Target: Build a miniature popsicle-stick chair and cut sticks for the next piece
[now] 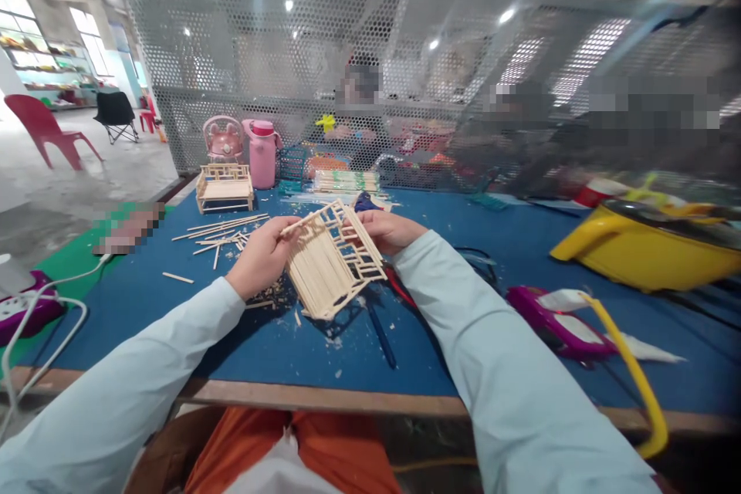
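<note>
I hold a small bench built of thin wooden sticks [329,266] tilted above the blue table [509,247]. My left hand [260,255] is closed on its left end and pinches a single loose stick [296,225] against the frame. My right hand [385,230] grips the bench's upper right rail, fingers wrapped round it. Wood chips and glue crumbs lie on the mat under the bench.
A finished stick bench [225,187] stands at the back left, loose sticks [223,230] in front of it. A pink bottle [263,153], a yellow tub [648,243], a purple glue gun [559,324] with a yellow cable, a blue pen [382,336]. A mesh screen [243,54] with people behind.
</note>
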{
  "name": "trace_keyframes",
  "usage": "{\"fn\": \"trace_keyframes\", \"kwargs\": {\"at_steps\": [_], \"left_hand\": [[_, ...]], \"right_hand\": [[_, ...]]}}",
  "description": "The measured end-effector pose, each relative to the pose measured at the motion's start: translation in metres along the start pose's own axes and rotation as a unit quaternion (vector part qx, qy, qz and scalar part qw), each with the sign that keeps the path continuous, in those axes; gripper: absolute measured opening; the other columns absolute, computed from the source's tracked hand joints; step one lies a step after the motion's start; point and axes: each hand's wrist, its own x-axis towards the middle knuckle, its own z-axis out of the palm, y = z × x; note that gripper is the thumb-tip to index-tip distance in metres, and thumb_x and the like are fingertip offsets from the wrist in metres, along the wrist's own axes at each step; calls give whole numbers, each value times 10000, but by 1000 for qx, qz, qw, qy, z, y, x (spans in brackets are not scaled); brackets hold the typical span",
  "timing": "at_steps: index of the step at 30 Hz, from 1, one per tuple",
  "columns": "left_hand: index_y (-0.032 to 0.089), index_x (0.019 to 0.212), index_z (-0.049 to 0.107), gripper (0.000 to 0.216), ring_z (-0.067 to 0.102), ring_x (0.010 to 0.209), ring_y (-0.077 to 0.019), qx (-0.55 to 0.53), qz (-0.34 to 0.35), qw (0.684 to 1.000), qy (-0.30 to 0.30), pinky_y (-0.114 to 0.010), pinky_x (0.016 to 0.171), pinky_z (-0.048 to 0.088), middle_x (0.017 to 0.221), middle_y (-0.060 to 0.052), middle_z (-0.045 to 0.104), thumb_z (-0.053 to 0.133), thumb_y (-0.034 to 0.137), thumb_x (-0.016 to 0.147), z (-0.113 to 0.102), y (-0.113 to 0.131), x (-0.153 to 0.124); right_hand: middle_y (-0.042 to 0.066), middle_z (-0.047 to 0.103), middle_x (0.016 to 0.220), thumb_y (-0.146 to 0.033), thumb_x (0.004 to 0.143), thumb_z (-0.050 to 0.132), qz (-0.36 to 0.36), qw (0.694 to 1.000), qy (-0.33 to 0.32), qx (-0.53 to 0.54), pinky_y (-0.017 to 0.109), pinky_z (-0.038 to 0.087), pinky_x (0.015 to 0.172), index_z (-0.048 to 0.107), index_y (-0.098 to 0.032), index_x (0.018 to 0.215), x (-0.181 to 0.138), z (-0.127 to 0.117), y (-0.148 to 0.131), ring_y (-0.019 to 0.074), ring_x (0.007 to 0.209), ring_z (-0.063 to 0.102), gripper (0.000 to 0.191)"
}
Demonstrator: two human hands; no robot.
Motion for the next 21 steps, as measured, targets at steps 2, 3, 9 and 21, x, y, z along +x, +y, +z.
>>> {"fn": "trace_keyframes", "kwargs": {"at_steps": [2, 3, 9, 21], "left_hand": [[125, 1014, 592, 283, 571, 902, -169, 12, 9, 1000, 0, -280, 801, 430, 988, -79, 645, 387, 225, 846, -1, 0, 0], [124, 1014, 591, 281, 571, 908, -169, 18, 15, 1000, 1, -282, 804, 431, 992, -81, 644, 387, 212, 842, -1, 0, 1], [123, 1008, 594, 280, 566, 943, -172, 48, 50, 998, 4, -294, 836, 428, 1013, -87, 643, 383, 174, 832, -2, 1, 3], [107, 1006, 591, 282, 564, 952, -171, 47, 64, 997, -3, -307, 852, 432, 1018, -103, 640, 377, 136, 825, -3, 4, 3]], "right_hand": [[11, 664, 568, -161, 496, 772, 1, 1000, -1, -4, 179, 465, 475, 645, -91, 664, 1, -3, 0, 92, 477, 597, 222], [5, 654, 548, -169, 501, 774, 4, 1000, -2, -8, 174, 453, 459, 637, -89, 646, 2, -5, 0, 83, 457, 582, 215], [-40, 561, 447, -214, 526, 776, 10, 999, 3, -46, 148, 367, 391, 574, -97, 551, 3, -4, -3, 31, 376, 473, 235], [-53, 542, 449, -242, 592, 674, -36, 980, 141, -137, 160, 286, 375, 569, -127, 621, -1, -18, 0, 30, 366, 420, 158]]}}
